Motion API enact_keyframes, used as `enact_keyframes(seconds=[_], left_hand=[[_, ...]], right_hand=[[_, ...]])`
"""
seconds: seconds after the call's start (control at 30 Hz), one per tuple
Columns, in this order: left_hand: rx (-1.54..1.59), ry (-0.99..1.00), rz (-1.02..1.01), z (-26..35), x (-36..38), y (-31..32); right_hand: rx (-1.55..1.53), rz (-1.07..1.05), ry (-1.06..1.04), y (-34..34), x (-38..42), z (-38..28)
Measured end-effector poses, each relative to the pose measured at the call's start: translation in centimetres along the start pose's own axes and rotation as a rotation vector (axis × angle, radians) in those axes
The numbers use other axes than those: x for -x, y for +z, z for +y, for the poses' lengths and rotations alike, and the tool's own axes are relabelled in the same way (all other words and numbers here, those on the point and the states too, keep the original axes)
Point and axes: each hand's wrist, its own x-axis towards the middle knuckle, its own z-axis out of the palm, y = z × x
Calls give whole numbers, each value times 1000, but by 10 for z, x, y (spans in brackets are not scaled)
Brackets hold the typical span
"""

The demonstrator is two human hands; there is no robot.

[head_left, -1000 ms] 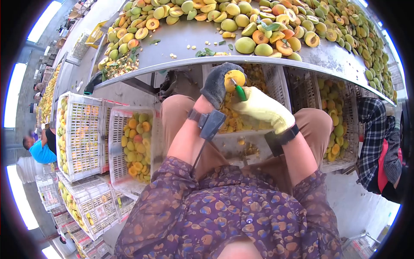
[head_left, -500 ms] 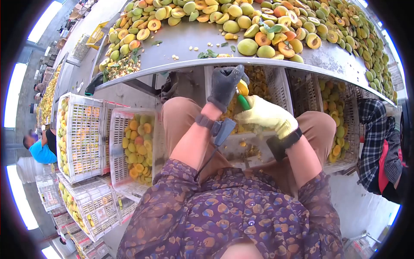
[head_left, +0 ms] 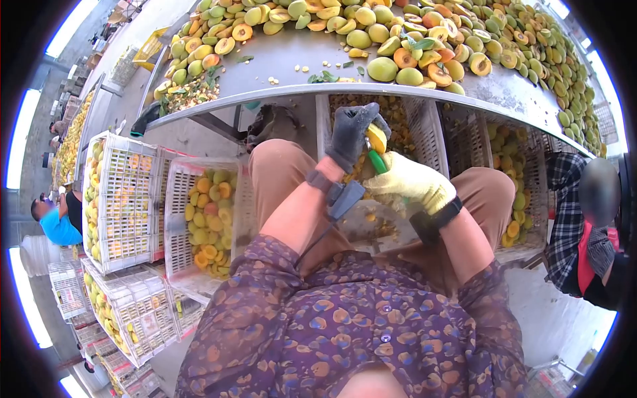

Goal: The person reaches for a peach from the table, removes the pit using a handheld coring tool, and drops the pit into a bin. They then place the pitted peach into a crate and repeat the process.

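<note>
My left hand, in a dark grey glove, is closed around a yellow-orange fruit piece just below the table's front edge. In a pale yellow glove, my right hand grips a small tool with a green handle. The tool's metal end touches the fruit piece, and most of it is hidden. Beneath both hands stands a crate with cut fruit pieces inside. Halved and whole fruits lie on the metal table beyond my hands.
White crates of fruit are stacked at the left, beside another open crate. More fruit crates stand under the table at the right. A person in a plaid sleeve sits at the right; another in blue is far left.
The view has shifted slightly. My hands have moved a little down with the fruit piece and tool, and more of the fruit piece shows. At the right, the other person's head has come into view.
</note>
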Motion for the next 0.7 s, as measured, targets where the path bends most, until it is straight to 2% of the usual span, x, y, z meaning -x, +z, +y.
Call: enact_keyframes(seconds=[0.07,0.13,0.17,0.2,0.27,0.33,0.4,0.47,0.57,0.67,0.7], left_hand=[[33,-12,-26,1,0,2],[-74,31,118,5,2,8],[-102,63,223,3,1,11],[-90,74,225,3,4,11],[-103,56,301,8,3,18],[-150,104,224,7,3,15],[-48,-63,218,5,3,13],[-189,-78,164,3,12,14],[-180,-49,105,-7,24,14],[-202,40,93,-8,29,17],[-179,-47,74,-4,32,16]], right_hand=[[43,13,1,1,-1,0],[84,89,-108,4,-4,0],[39,154,-61,5,-10,9],[-66,249,-118,10,-19,17],[92,490,-187,17,-22,17],[185,601,-252,18,-20,23],[304,492,-269,10,-26,34],[273,322,-268,9,-25,38],[182,146,-82,10,-5,20],[134,164,-187,17,4,18],[80,111,-118,16,9,12]])
